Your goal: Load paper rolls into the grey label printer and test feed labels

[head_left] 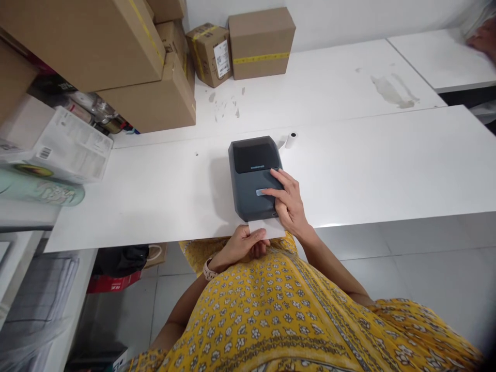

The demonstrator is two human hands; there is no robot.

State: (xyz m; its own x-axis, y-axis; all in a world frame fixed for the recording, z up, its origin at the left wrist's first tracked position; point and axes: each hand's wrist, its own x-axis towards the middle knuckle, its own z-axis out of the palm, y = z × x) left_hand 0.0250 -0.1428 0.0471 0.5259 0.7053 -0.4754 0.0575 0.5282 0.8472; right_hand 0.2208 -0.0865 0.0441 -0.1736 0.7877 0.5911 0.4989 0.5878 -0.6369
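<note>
A dark blue-grey label printer [248,199] with a black window in its lid stands near the front edge of the white table. My right hand [290,201] rests on its right side, fingers spread, with one fingertip at the pale button [261,192]. White label paper [273,227] sticks out from the printer's front. My left hand [248,242], below the table edge, pinches that paper between thumb and curled fingers. Behind the printer on the right lies a small white paper roll [292,139], its loose end leading toward the printer.
Cardboard boxes [155,103] are stacked at the back left, and a taped box [261,46] stands against the wall. A white carton [73,142] and a mint-green bottle [42,187] are at the left. Another person's hand [482,39] shows at the far right.
</note>
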